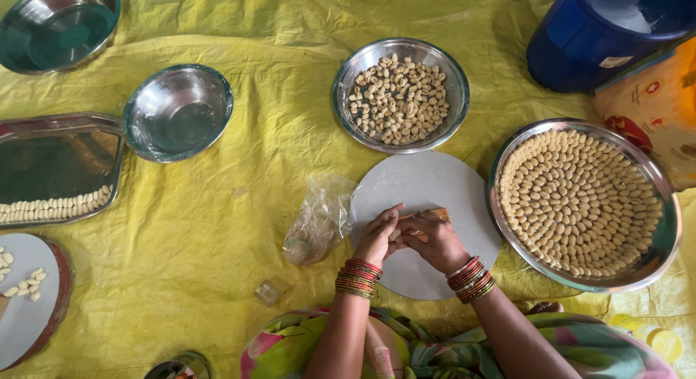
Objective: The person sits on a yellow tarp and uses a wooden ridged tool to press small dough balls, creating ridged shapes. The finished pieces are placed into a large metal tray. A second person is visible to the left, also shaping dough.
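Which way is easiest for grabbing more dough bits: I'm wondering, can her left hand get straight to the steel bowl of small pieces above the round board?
Probably yes. The left hand is at the round board, and the steel bowl of small pieces sits open just beyond the board's far edge, with nothing between.

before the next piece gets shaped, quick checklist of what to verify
1. Both hands on the comb-like tool: ok, left hand and right hand meet at it.
2. Bare space on the round board: ok.
3. Room in the tray of arranged pieces: not ok, rings fill it.
4. Loose pieces in the steel bowl: ok, plenty.
5. Dough piece between the fingers: cannot tell, hidden.
6. Plastic bag off the board: ok, beside it.
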